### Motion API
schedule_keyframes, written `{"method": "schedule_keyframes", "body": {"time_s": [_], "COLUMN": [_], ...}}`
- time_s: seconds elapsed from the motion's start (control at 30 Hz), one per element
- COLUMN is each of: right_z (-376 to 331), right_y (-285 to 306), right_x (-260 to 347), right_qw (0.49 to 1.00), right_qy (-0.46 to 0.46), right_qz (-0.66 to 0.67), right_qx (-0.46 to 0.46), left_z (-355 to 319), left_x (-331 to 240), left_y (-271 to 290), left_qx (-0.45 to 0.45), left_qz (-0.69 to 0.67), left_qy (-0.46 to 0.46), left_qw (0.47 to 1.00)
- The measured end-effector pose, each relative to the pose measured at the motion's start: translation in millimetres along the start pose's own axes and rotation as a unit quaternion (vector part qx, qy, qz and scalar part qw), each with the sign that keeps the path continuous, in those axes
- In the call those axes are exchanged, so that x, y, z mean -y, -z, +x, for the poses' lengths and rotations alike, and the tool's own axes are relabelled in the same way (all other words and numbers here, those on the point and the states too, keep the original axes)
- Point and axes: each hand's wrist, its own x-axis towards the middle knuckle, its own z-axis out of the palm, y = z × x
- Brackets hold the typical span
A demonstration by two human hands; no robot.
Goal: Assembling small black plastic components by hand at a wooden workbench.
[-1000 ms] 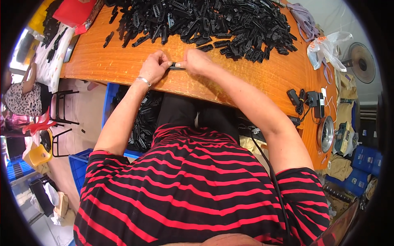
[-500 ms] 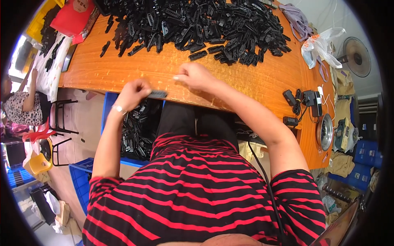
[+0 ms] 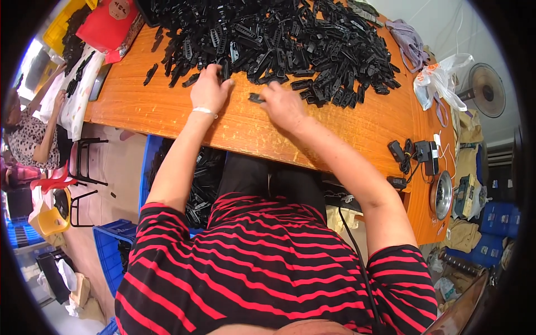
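Observation:
A large heap of narrow black plastic parts (image 3: 262, 39) covers the far side of the wooden table (image 3: 167, 114). At the heap's near edge is my left hand (image 3: 209, 92), its thumb and fingers closing around one slim black plastic part (image 3: 225, 70). To its right, my right hand (image 3: 283, 106) is closed over the table, pinching a short black plastic part (image 3: 255, 97) that sticks out to the left of the fingertips. The ends of that part under the fingers are hidden.
Below the table edge, a blue crate (image 3: 148, 162) holds more black parts. A red bag (image 3: 109, 25) lies far left. Black adapters with cables (image 3: 419, 151), a metal bowl (image 3: 442, 195) and a plastic bag (image 3: 441, 75) are on the right. Another person (image 3: 36, 134) sits at the left.
My left hand has moved from the table's front edge up to the heap; the part it held over the crate is gone from there. My right hand shifted slightly right and now shows a part.

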Motion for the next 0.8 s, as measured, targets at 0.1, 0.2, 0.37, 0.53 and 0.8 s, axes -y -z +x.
{"method": "schedule_keyframes", "body": {"time_s": [0.1, 0.2, 0.37, 0.53, 0.8], "right_z": [2.5, 4.6, 4.0, 9.2, 22.9], "right_y": [-9.7, -13.0, -10.0, -8.2, -2.0], "right_x": [20.9, 35.8, 43.0, 47.0, 68.6], "right_qw": [0.999, 0.996, 0.992, 0.983, 0.834], "right_qy": [0.028, 0.045, 0.051, -0.014, -0.233], "right_qz": [0.044, 0.073, 0.113, 0.181, 0.499], "right_qx": [0.002, 0.015, 0.021, -0.017, 0.036], "left_z": [7.5, 9.1, -2.0, -22.4, -54.1], "left_x": [-1.2, 5.0, 15.8, 24.7, -14.8], "left_y": [-17.2, -19.0, -2.9, 10.1, 19.2], "left_qx": [-0.036, -0.033, 0.035, 0.02, 0.059], "left_qz": [0.067, 0.031, -0.118, -0.433, -0.697], "left_qy": [-0.005, -0.004, 0.076, 0.152, 0.245], "left_qw": [0.997, 0.999, 0.989, 0.888, 0.671]}}
